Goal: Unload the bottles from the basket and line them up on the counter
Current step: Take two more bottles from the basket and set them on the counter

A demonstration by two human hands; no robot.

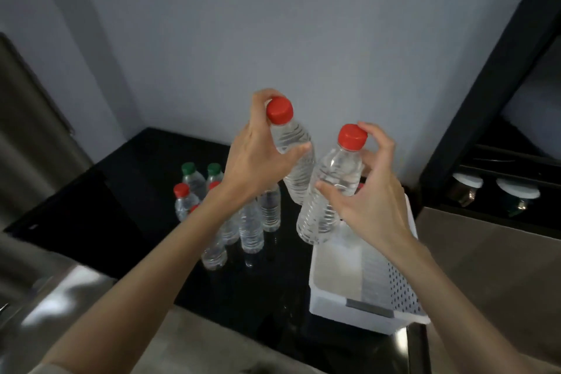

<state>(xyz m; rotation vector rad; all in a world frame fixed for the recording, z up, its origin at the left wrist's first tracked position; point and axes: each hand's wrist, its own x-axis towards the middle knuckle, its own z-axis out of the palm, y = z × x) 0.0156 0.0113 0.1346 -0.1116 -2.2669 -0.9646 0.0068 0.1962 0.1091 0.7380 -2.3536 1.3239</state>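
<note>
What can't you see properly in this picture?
Head view only.
The standing bottles: the left hand and its arm cover several, so the count is unclear.
The basket: its far end is hidden by the right hand and its bottle.
The shelf jars: dark and blurred.

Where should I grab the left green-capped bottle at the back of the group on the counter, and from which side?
Grip its neck just under the cap, coming straight down from above. The left green-capped bottle stands upright, with a red-capped bottle close in front and a second green-capped bottle on its right, so its body is hemmed in while its top is clear.
</note>
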